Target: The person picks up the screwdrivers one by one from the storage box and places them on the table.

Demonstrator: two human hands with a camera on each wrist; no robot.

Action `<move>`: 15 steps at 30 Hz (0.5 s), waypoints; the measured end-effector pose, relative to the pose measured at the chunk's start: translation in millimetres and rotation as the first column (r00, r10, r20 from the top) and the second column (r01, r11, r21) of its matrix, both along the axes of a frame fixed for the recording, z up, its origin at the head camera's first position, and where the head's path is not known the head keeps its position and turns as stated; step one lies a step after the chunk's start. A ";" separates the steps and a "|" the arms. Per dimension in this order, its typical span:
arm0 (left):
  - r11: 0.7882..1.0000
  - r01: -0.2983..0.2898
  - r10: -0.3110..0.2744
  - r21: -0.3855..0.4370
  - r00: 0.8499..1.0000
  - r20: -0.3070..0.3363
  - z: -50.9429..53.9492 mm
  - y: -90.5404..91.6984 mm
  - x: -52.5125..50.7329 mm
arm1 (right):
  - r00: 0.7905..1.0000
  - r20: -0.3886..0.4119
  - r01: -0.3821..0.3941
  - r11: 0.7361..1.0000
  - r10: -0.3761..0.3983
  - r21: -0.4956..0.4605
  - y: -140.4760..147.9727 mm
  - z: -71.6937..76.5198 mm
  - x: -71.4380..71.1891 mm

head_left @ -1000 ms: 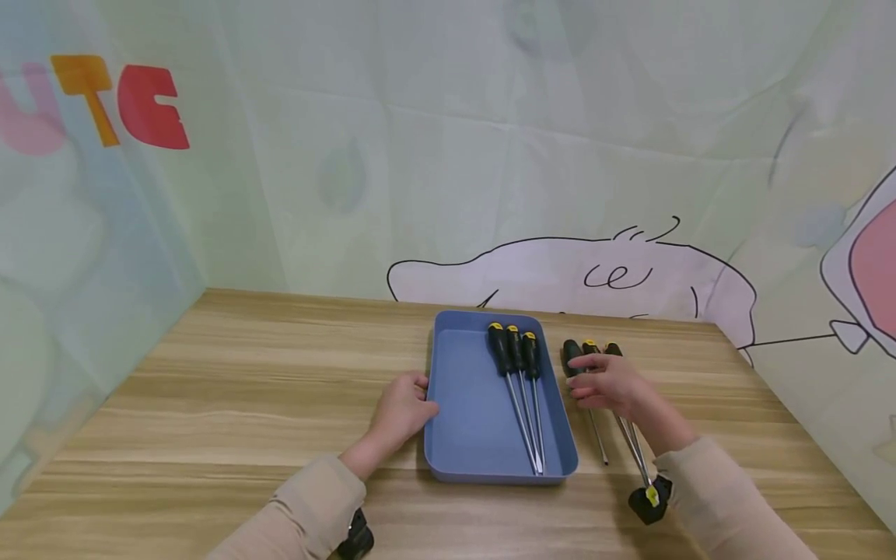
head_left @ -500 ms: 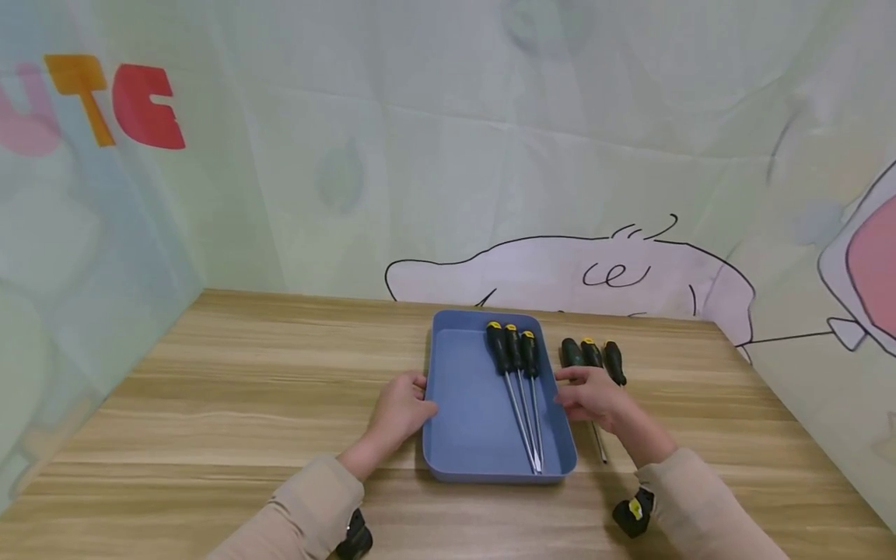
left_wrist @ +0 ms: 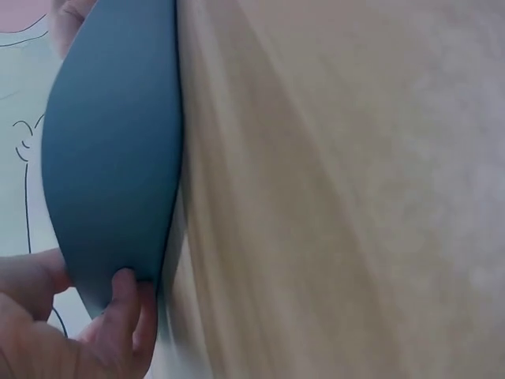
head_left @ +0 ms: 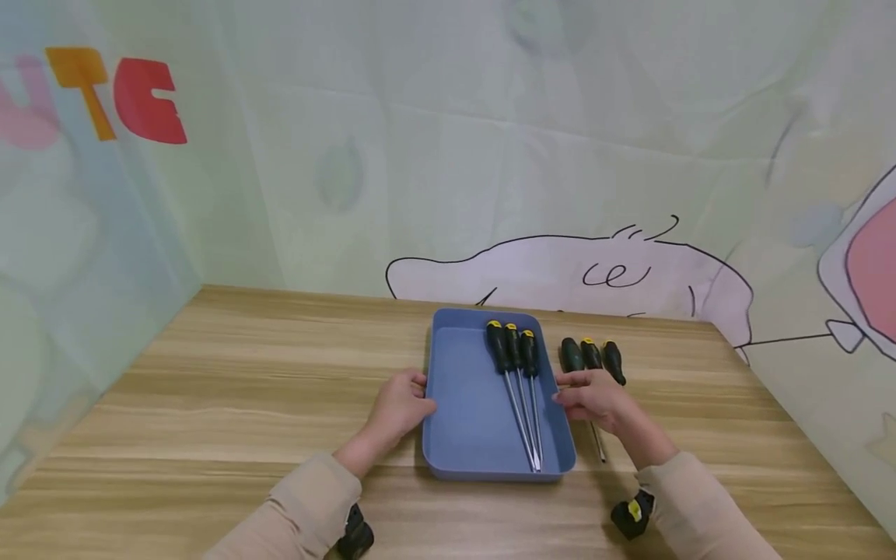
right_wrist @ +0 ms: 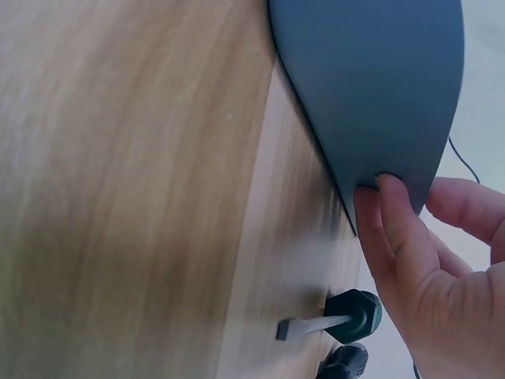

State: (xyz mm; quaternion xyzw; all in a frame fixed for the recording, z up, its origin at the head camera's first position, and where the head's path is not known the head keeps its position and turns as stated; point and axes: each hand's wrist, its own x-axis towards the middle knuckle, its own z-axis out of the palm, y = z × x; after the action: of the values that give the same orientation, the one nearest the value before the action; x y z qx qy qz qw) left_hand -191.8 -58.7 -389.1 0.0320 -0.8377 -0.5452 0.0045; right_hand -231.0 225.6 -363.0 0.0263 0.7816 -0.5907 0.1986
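A blue tray (head_left: 469, 404) lies on the wooden table, three black-and-yellow screwdrivers (head_left: 496, 346) resting along its right half with handles at the far end. The left hand (head_left: 397, 408) grips the tray's left wall, thumb at the rim; its fingertips (left_wrist: 123, 278) press the outer side in the left wrist view. On the opposite wall, the right hand (head_left: 595, 399) pinches the rim, fingers (right_wrist: 398, 209) against the outside in the right wrist view. Three more screwdrivers (head_left: 612, 361) lie right of the tray, partly hidden by the right hand.
The wooden table (head_left: 266, 389) extends to both sides of the tray. A printed cloth backdrop (head_left: 448, 155) stands along the back and sides. Black devices (head_left: 632, 515) are attached at both wrists.
The right hand has moved left from above the loose screwdrivers to the tray's right wall and taken hold of it. The left hand keeps its grip, and the tray has hardly shifted.
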 end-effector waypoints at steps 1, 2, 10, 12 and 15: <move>1.000 0.008 -0.009 0.012 1.000 0.007 0.1 -0.3 -0.3 | 1.000 0.001 -0.002 1.000 0.002 -0.003 0.5 0.3 0.5; 0.999 0.015 -0.016 0.028 1.000 0.021 0.3 -0.4 -0.7 | 1.000 0.003 -0.001 1.000 0.001 -0.006 1.0 0.3 0.9; 0.982 0.082 -0.108 0.168 0.983 0.150 2.3 -2.0 -1.9 | 1.000 0.011 -0.027 1.000 0.027 0.006 4.7 0.6 1.3; 0.980 0.087 -0.118 0.181 0.979 0.169 4.2 -2.9 -2.0 | 0.999 0.014 -0.030 0.999 0.030 0.010 4.6 0.7 0.7; 0.980 0.092 -0.128 0.174 0.969 0.211 8.3 -7.0 -4.1 | 0.999 0.013 -0.042 0.999 0.041 0.012 3.0 1.5 -0.6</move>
State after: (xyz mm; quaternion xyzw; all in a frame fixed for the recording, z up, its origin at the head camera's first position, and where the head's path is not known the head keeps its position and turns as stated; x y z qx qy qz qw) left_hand -195.9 -65.6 -380.7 0.0461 -0.7861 -0.6043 -0.1215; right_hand -231.6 228.6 -361.6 0.0150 0.7843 -0.5815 0.2155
